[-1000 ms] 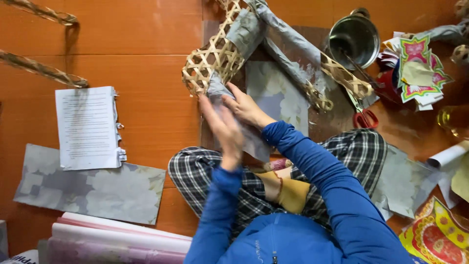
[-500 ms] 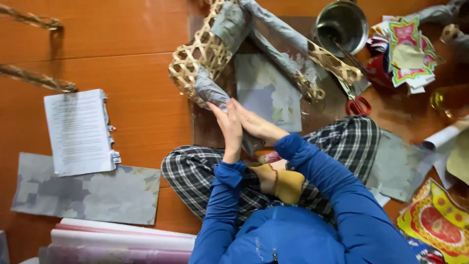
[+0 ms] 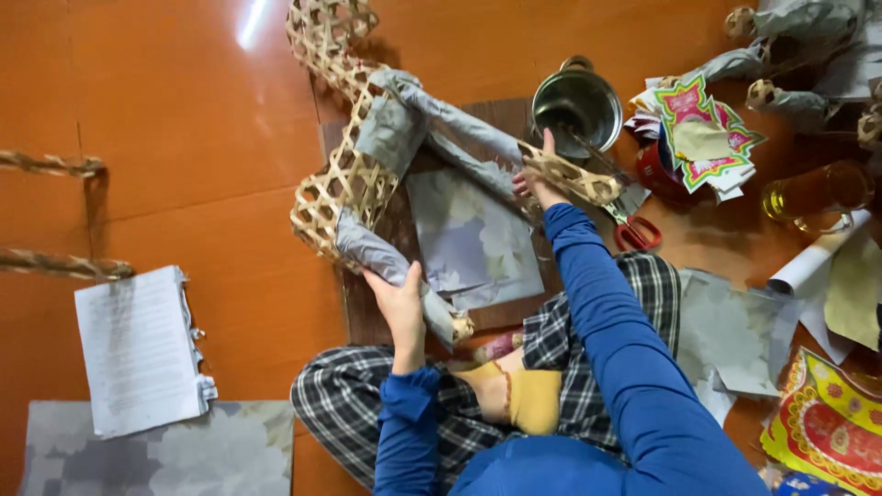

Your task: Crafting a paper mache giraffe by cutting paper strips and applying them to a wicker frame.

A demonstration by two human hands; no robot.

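- To wrap well, I judge the grey paper should be kept taut and smoothed flat against the woven bamboo frame (image 3: 344, 174).
- The left hand (image 3: 401, 308) clasps the frame's paper-wrapped lower end.
- The right hand (image 3: 537, 184) grips the frame's other bare arm beside the steel pot (image 3: 576, 110).
- The frame spans between both hands, over the board's (image 3: 367, 312) far edge.

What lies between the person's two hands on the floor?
In the head view, a grey paper sheet on a dark board lies between the left hand and the right hand, both gripping the paper-wrapped woven bamboo frame.
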